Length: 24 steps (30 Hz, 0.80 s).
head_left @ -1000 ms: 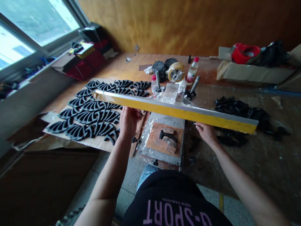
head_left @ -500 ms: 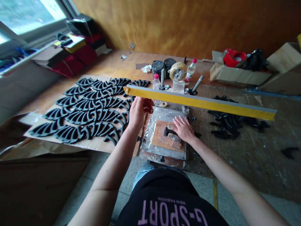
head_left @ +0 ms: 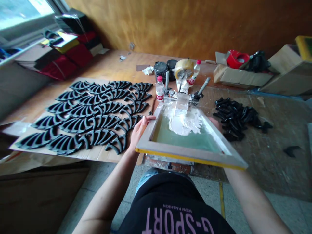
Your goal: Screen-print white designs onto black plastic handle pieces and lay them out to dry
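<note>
A screen printing frame [head_left: 168,150] with grey rails and a yellow front edge is tilted over the small printing base [head_left: 168,162]. White ink [head_left: 181,125] lies smeared toward the back of its green mesh. My left hand [head_left: 139,131] grips the frame's left rail, thumb and fingers at its edge. At the right rail is my right hand [head_left: 214,124], closed on the side; the frame hides most of it. The black curved handle on the base is covered by the frame. A metal clamp [head_left: 181,103] holds the frame's back end.
Rows of black curved handles [head_left: 97,122] lie on cardboard at left. More black handles [head_left: 234,118] are heaped at right. Behind the frame stand bottles [head_left: 160,89], dark tubs [head_left: 161,71] and a tape roll [head_left: 184,68]. Cardboard boxes [head_left: 243,76] sit at back right.
The screen printing frame has swung down from its raised position over the base. My right hand has left the handle on the base for the frame's right side; my left hand now holds the left rail.
</note>
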Tool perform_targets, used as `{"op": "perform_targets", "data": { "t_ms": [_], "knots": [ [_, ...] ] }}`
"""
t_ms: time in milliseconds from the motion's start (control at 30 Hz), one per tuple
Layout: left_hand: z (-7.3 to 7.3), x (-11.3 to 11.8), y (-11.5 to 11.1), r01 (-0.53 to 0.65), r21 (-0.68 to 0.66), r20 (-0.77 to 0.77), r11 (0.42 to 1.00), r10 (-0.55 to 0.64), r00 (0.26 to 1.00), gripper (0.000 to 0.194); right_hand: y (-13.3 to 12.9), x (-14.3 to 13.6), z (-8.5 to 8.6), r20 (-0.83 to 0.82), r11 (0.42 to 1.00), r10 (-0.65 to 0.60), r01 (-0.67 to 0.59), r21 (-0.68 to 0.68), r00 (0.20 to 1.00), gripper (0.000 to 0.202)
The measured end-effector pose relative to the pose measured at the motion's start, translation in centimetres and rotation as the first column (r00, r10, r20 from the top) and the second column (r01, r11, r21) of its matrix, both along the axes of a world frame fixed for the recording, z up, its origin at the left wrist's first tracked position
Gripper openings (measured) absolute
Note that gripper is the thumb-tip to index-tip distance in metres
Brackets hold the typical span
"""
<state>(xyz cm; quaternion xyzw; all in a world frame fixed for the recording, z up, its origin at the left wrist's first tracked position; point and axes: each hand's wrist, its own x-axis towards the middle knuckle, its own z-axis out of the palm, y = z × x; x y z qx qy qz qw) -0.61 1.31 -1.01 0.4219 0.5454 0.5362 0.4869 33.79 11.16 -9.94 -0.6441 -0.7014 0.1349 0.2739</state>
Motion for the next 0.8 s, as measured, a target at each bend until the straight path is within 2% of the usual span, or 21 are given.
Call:
{"op": "perform_targets", "data": {
  "t_ms": [67,100,200,267,333,400,500,533,600,700,733,767,800],
  "knots": [
    [-2.2,-0.6,-1.6,0.049,-0.146,-0.059,0.988,-0.058,0.997,0.045,0.4,-0.2,1.8,-0.024,0.998,-0.041,0.043,0.054,0.999,0.039],
    [-3.5,-0.7,-2.2,0.066,-0.197,-0.074,0.978,-0.082,0.994,0.046,0.5,-1.2,2.7,-0.021,0.994,-0.016,0.018,0.107,1.000,0.041],
    [-7.5,-0.5,-3.1,0.059,-0.276,-0.098,0.959,-0.089,0.991,0.059,0.6,-6.0,4.9,0.124,0.952,0.162,-0.188,0.240,0.979,0.057],
    [-9.7,-0.2,-3.0,0.019,-0.286,-0.157,0.958,-0.066,0.985,0.063,0.6,-9.2,5.5,0.270,0.936,0.255,-0.307,0.172,0.929,0.054],
    [-11.2,-0.1,-2.7,-0.006,-0.287,-0.213,0.958,-0.057,0.975,0.062,0.1,-11.4,5.3,0.357,0.933,0.331,-0.358,0.010,0.873,0.035],
    [-12.1,-0.2,-2.5,-0.007,-0.288,-0.246,0.958,-0.067,0.967,0.059,-0.9,-12.3,4.5,0.392,0.923,0.383,-0.360,-0.132,0.837,0.019],
    [-12.8,-0.5,-2.4,-0.003,-0.301,-0.273,0.953,-0.083,0.959,0.055,-3.5,-11.7,3.1,0.416,0.886,0.462,-0.423,-0.188,0.783,0.012],
    [-12.9,-0.6,-2.4,-0.003,-0.309,-0.279,0.951,-0.088,0.956,0.055,-4.5,-11.2,2.8,0.411,0.856,0.514,-0.483,-0.186,0.753,0.016],
    [-12.9,-0.7,-2.4,-0.003,-0.320,-0.290,0.947,-0.095,0.952,0.053,-6.2,-10.0,2.7,0.363,0.758,0.645,-0.625,-0.188,0.673,0.024],
    [-12.8,-0.6,-2.5,-0.012,-0.320,-0.301,0.947,-0.090,0.949,0.052,-7.0,-8.8,3.2,0.267,0.608,0.789,-0.766,-0.208,0.553,0.031],
    [-12.8,-0.6,-2.5,-0.016,-0.319,-0.301,0.948,-0.085,0.950,0.052,-6.9,-8.7,3.4,0.255,0.594,0.800,-0.777,-0.209,0.543,0.030],
    [-12.7,-0.5,-2.5,-0.017,-0.317,-0.299,0.948,-0.082,0.951,0.052,-6.6,-8.8,3.4,0.259,0.611,0.787,-0.766,-0.200,0.560,0.029],
    [-12.6,-0.5,-2.5,-0.017,-0.314,-0.297,0.949,-0.081,0.952,0.052,-6.4,-9.0,3.4,0.274,0.651,0.753,-0.739,-0.177,0.598,0.027]
  ]
}}
